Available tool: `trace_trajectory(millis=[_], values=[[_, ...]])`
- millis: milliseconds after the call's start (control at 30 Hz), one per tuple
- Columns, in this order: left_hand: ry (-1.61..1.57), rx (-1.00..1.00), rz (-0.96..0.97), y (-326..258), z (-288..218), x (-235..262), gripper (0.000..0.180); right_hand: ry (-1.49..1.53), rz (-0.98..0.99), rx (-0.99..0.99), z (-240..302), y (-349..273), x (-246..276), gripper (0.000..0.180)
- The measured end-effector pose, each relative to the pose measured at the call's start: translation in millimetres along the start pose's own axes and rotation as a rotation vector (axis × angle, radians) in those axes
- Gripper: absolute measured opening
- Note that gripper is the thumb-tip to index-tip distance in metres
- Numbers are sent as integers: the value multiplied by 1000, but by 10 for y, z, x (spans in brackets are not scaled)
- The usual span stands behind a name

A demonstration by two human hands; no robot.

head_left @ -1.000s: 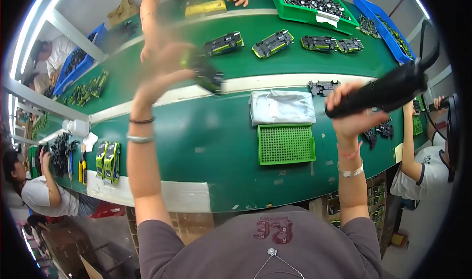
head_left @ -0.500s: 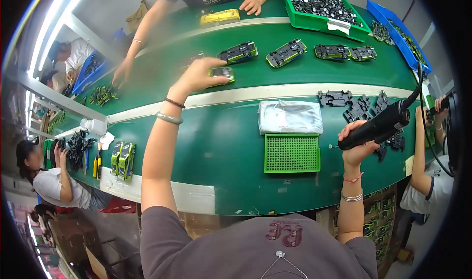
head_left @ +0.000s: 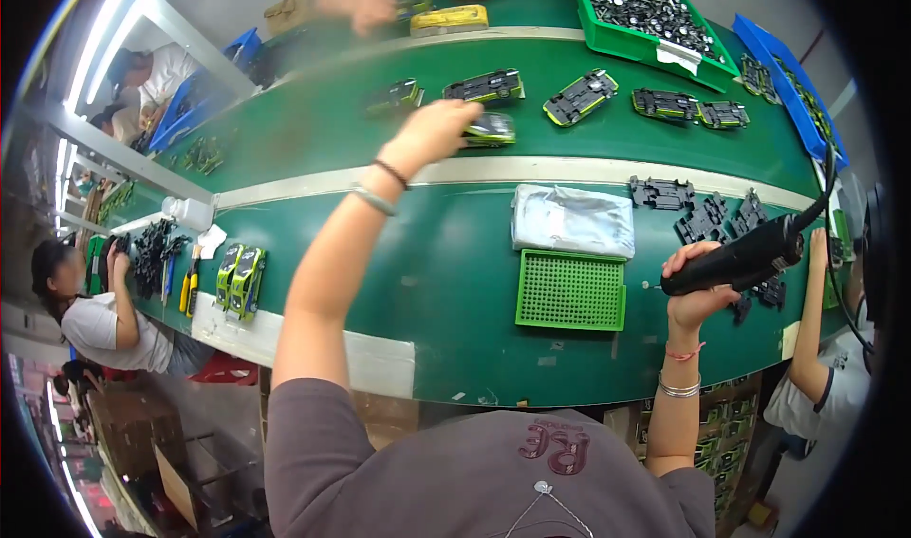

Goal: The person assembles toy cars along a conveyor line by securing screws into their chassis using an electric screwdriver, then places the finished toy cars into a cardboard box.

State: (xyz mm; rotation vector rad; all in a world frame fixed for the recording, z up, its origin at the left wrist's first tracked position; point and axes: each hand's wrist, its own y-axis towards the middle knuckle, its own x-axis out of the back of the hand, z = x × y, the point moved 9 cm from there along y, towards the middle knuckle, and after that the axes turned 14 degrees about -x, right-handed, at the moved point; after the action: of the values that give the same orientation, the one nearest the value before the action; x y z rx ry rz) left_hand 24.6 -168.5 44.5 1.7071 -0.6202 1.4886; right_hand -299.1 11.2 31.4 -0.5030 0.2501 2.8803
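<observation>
My left hand [head_left: 432, 138] reaches across to the far strip of the green table. Its fingers are closed round the left end of a green and black toy car [head_left: 492, 131], which rests low over the surface with its roof side up. Just beyond it lies another toy car [head_left: 484, 85], its black underside showing. Over the right side, my right hand [head_left: 700, 287] grips a black electric screwdriver [head_left: 731, 261], its bit pointing left. Below and behind the tool lie loose black car chassis [head_left: 702, 217]. The fingertips of my left hand are partly hidden by the hand itself.
A green perforated basket [head_left: 571, 291] stands before me, with a plastic-wrapped packet [head_left: 573, 220] behind it. Upturned cars [head_left: 581, 98] line the far strip. A green bin [head_left: 655, 40] holds small wheel parts. Green car shells [head_left: 242, 280] stand left. A co-worker's hands [head_left: 375, 11] are opposite.
My left hand, with the toy car, has moved slightly right and turned over it. The co-worker's arm opposite has drawn back from the left toward the yellow block. My right hand holds its place.
</observation>
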Motion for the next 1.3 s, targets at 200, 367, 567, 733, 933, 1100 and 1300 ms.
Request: trace_trajectory(millis=[200,367,567,733,933,1100,1300], values=[[123,441,114,-1888,1032,733,40,-2,-12,-8,-51,9,44,86],[-56,597,29,-2490,781,1063,38,-39,23,-18,-24,-12,17,86],[-185,677,305,-2880,28,877,41,-59,-3,6,14,5,7,86],[22,696,290,-2674,-203,670,47,-68,-14,11,33,20,-8,86],[181,352,-39,-1748,-220,520,51,-47,2,-4,0,1,8,87],[137,559,-98,-1739,47,540,44,-56,-6,-6,8,-12,22,87],[-79,774,406,-2931,-532,735,51,-43,-13,-28,-50,17,64,88]])
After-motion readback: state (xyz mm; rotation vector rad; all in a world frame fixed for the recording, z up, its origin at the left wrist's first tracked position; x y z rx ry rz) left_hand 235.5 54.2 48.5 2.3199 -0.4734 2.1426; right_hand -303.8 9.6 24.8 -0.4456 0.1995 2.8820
